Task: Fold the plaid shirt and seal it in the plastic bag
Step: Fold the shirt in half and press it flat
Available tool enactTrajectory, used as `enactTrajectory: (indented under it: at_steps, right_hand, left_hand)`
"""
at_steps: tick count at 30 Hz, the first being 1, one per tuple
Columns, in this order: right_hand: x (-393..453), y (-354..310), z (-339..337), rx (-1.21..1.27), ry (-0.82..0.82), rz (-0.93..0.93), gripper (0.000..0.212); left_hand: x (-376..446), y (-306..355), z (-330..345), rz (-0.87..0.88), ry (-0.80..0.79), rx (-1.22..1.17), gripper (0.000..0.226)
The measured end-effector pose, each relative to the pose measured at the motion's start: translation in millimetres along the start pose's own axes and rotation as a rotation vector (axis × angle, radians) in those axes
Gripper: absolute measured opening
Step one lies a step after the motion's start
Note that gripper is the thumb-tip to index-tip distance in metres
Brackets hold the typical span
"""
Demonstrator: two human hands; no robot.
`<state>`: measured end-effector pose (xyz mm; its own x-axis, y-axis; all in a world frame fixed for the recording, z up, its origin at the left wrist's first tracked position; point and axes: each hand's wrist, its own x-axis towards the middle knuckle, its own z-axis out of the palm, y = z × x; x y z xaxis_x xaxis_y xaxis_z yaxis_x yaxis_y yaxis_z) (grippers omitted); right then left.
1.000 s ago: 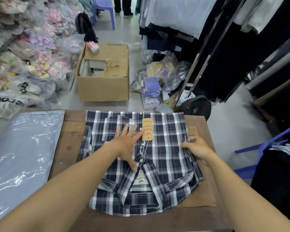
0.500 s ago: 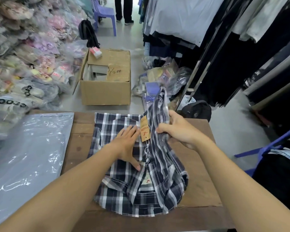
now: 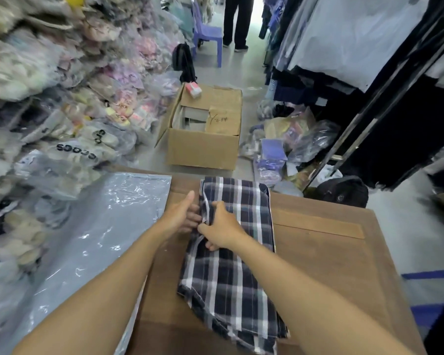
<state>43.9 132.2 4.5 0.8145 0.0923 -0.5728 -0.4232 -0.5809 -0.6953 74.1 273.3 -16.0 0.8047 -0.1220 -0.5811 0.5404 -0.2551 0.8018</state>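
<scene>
The dark plaid shirt [image 3: 237, 254] lies folded lengthwise in a narrow strip on the wooden table [image 3: 331, 252]. My left hand [image 3: 181, 215] rests against the shirt's left edge, its fingers tucked into the folded cloth. My right hand [image 3: 222, 230] lies on top of the same edge and pinches the fabric there. A clear plastic bag [image 3: 92, 239] lies flat on the left part of the table, apart from the shirt.
A cardboard box [image 3: 205, 139] stands on the floor beyond the table. Heaps of bagged goods [image 3: 49, 98] rise at the left. Hanging clothes [image 3: 356, 47] fill the right. A person [image 3: 237, 21] stands far down the aisle by a purple chair [image 3: 207, 37].
My right hand has carried the shirt's right half over onto the left half, so the shirt now lies folded narrow. Both hands have come together at its left edge.
</scene>
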Motion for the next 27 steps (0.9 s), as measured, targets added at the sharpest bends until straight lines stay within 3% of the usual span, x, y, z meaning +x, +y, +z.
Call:
enactTrajectory:
  at_steps: [4, 7, 9, 12, 15, 17, 21, 27]
  right_hand:
    - [8.4, 9.4, 10.5, 0.011, -0.104, 0.010, 0.080]
    - [9.1, 12.7, -1.9, 0.125, -0.142, 0.012, 0.068]
    - [12.3, 17.5, -17.9, 0.125, 0.022, -0.022, 0.052]
    - [20.3, 33.0, -49.7, -0.277, 0.431, -0.158, 0.036]
    - [27.8, 54.2, -70.8, -0.668, 0.457, -0.131, 0.054]
    - [34.3, 68.2, -74.2, -0.748, 0.356, -0.121, 0.062]
    - [45.5, 90.6, -69.0, -0.770, 0.260, -0.158, 0.064]
    - [53.1, 102.3, -60.6, -0.816, 0.232, -0.166, 0.064]
  left_hand:
    - [6.3, -14.0, 3.7, -0.033, -0.010, 0.031, 0.036]
    - [10.5, -17.2, 10.8, 0.016, 0.043, 0.135, 0.042]
    - [13.3, -16.7, 14.2, 0.046, 0.062, 0.264, 0.047]
    - [10.8, -12.8, 22.6, 0.129, 0.223, 0.548, 0.049]
    - [1.2, -12.1, 45.9, 0.532, 0.411, 0.903, 0.058]
    - [1.1, -17.2, 59.4, 0.677, 0.295, 1.076, 0.065]
    - [23.4, -44.4, 54.4, 0.541, 0.088, 1.274, 0.082]
    - [21.1, -41.7, 56.0, 0.528, 0.058, 1.353, 0.088]
